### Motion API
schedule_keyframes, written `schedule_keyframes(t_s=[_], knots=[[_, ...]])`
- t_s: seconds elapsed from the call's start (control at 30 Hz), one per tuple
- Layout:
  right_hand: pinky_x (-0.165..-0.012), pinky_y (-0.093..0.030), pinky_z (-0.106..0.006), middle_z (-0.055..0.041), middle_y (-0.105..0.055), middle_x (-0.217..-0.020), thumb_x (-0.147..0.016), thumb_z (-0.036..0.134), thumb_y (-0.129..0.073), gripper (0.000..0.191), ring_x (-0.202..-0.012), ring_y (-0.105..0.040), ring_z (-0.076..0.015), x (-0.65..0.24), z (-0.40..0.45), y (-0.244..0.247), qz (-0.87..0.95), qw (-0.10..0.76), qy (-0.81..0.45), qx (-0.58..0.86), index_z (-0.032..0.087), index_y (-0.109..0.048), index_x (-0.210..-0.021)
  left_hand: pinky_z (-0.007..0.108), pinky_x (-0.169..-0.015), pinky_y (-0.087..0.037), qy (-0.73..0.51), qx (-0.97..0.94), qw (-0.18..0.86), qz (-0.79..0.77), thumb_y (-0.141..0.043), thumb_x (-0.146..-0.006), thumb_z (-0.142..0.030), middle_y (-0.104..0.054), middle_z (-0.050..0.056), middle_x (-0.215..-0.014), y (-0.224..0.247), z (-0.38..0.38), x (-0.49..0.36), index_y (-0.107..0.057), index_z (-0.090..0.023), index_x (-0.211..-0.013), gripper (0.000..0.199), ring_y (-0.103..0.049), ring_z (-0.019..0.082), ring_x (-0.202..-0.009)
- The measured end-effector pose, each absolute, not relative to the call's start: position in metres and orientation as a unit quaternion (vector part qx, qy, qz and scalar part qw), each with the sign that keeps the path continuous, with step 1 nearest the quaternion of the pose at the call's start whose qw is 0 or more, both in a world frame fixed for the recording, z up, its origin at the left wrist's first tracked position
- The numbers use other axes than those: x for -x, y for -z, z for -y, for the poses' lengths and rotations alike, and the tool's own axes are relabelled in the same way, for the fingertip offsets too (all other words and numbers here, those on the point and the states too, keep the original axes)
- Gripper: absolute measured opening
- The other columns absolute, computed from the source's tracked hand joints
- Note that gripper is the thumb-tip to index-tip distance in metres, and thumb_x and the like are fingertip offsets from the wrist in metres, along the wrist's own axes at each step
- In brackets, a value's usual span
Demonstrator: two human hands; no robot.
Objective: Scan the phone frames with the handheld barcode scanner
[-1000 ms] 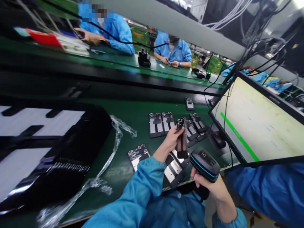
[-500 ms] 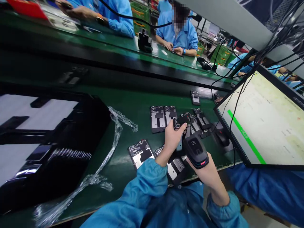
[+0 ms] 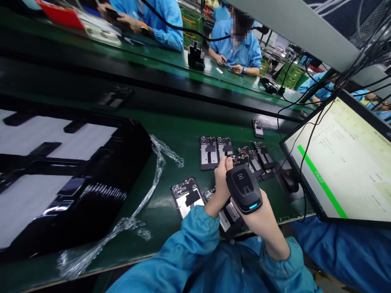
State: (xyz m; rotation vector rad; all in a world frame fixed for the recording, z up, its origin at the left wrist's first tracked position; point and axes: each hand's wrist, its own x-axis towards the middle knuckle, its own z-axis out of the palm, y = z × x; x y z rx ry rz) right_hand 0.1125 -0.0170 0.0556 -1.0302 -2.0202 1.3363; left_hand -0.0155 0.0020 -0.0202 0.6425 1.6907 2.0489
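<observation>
"Where is the handheld scanner (image 3: 243, 187) sitting?"
"The right hand (image 3: 258, 219) is gripping it above the counter (image 3: 165, 221) (its blue light (image 3: 253, 206) is glowing)."
"And the left hand (image 3: 221, 185)?"
"It's pinching a phone chassis (image 3: 240, 160), which the scanner is partly hiding; a monitor (image 3: 345, 162) is showing PASS."

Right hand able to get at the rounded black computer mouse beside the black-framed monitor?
Probably not: the right hand holds a black, box-headed handheld scanner. With that put down, the way to the rounded black computer mouse looks free.
</observation>
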Motion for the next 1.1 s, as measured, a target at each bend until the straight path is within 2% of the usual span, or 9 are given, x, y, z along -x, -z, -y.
schedule_keyframes(t_s=[0.17,0.33,0.5,0.67,0.83,1.1], knots=[[-0.068,-0.053,-0.029,-0.0023,-0.073,-0.083,-0.071,0.021,-0.078,0.024,-0.074,-0.066,-0.0212,-0.124,0.015,-0.053,0.720,0.241,-0.498,0.420,0.018,-0.066,-0.092,0.026,-0.054,-0.025,-0.737,-0.222,0.223,-0.598,-0.048,-0.094,-0.048,-0.031,-0.004,-0.061,0.023,-0.004,0.019,-0.035,-0.022,-0.067,0.040,-0.031,0.012,-0.056],[-0.070,-0.054,-0.031,-0.0035,-0.074,-0.086,-0.071,0.021,-0.079,0.027,-0.076,-0.067,-0.0223,-0.132,0.018,-0.057,0.732,0.225,-0.492,0.413,0.018,-0.067,-0.094,0.025,-0.053,-0.021,-0.724,-0.225,0.162,-0.632,-0.055,-0.089,-0.042,-0.025,-0.005,-0.059,0.020,-0.001,0.017,-0.028,-0.021,-0.063,0.042,-0.027,0.011,-0.056],[-0.065,-0.054,-0.030,-0.0038,-0.074,-0.083,-0.070,0.022,-0.079,0.025,-0.072,-0.067,-0.0224,-0.134,0.022,-0.058,0.732,0.242,-0.480,0.418,0.018,-0.068,-0.092,0.025,-0.053,-0.022,-0.704,-0.245,0.103,-0.659,-0.056,-0.086,-0.037,-0.027,-0.005,-0.057,0.017,0.003,0.013,-0.030,-0.021,-0.063,0.039,-0.027,0.010,-0.054],[-0.065,-0.055,-0.030,-0.0041,-0.074,-0.082,-0.071,0.022,-0.078,0.023,-0.072,-0.066,-0.0222,-0.140,0.023,-0.059,0.729,0.249,-0.488,0.411,0.018,-0.068,-0.090,0.025,-0.053,-0.022,-0.698,-0.249,0.070,-0.668,-0.058,-0.085,-0.033,-0.025,-0.006,-0.056,0.018,0.001,0.012,-0.029,-0.021,-0.063,0.038,-0.028,0.010,-0.052],[-0.061,-0.054,-0.029,-0.0025,-0.072,-0.076,-0.072,0.024,-0.077,0.015,-0.067,-0.065,-0.0209,-0.147,0.025,-0.059,0.723,0.263,-0.491,0.408,0.020,-0.066,-0.081,0.025,-0.052,-0.023,-0.688,-0.258,0.051,-0.677,-0.059,-0.085,-0.032,-0.029,-0.007,-0.057,0.021,-0.002,0.012,-0.036,-0.022,-0.067,0.031,-0.031,0.009,-0.051],[-0.069,-0.056,-0.031,-0.0068,-0.076,-0.087,-0.070,0.022,-0.078,0.024,-0.077,-0.068,-0.0239,-0.156,0.025,-0.058,0.708,0.255,-0.524,0.398,0.016,-0.070,-0.091,0.024,-0.052,-0.027,-0.678,-0.260,0.026,-0.687,-0.059,-0.085,-0.032,-0.037,-0.006,-0.058,0.021,-0.006,0.009,-0.041,-0.021,-0.072,0.025,-0.036,0.010,-0.051]])
